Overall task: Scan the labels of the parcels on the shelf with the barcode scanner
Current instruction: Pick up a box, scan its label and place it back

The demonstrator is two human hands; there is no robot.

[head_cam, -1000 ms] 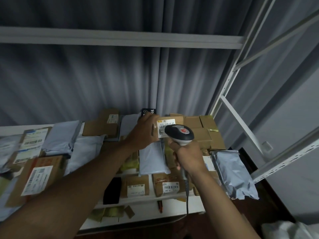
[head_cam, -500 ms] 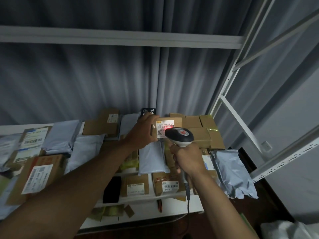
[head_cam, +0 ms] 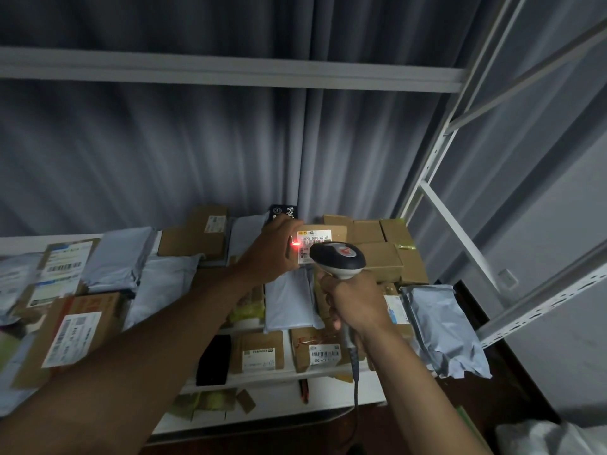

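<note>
My right hand (head_cam: 356,298) grips the handle of a white and dark barcode scanner (head_cam: 338,259), whose head points at a small cardboard parcel (head_cam: 338,233) at the back of the shelf. That parcel carries a white label (head_cam: 313,239), partly hidden behind the scanner. My left hand (head_cam: 272,252) holds the parcel's left end, fingers curled round it. A red scan spot glows at the label's left edge, by my fingers. The scanner's cable (head_cam: 355,382) hangs down from my right hand.
The white shelf (head_cam: 13,241) is covered with cardboard boxes (head_cam: 381,257) and grey mailer bags (head_cam: 440,326), many with labels. A lower shelf (head_cam: 328,394) holds more small boxes. White rack uprights (head_cam: 437,152) stand right; a grey curtain hangs behind.
The scanner's red light came on and its spot slid left across the label to its edge. Both hands stayed almost where they were.
</note>
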